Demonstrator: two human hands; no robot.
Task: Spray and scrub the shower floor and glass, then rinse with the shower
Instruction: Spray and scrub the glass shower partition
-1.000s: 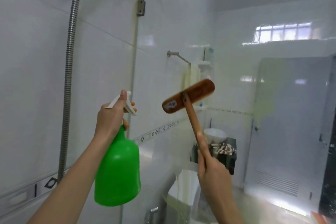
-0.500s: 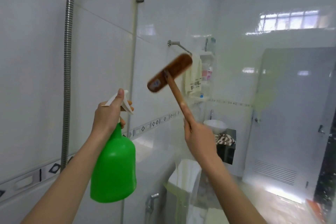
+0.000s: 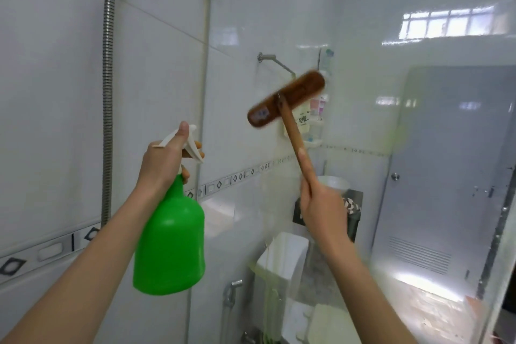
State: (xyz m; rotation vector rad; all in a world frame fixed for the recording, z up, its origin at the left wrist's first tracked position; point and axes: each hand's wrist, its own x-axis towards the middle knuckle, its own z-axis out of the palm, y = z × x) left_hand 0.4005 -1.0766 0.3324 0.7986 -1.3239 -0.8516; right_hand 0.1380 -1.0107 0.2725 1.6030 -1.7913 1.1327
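Brush handle (image 3: 293, 131) in right fingers (image 3: 306, 166), index extended

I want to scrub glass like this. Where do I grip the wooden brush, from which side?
Grip the handle low, away from the crosswise brush head, from the near side, as the right hand does; the head's wooden back faces us, so bristles likely face the glass.

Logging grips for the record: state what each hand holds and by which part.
Left hand grips the green spray bottle at its neck and trigger head. Right hand grips the wooden brush low on its handle.
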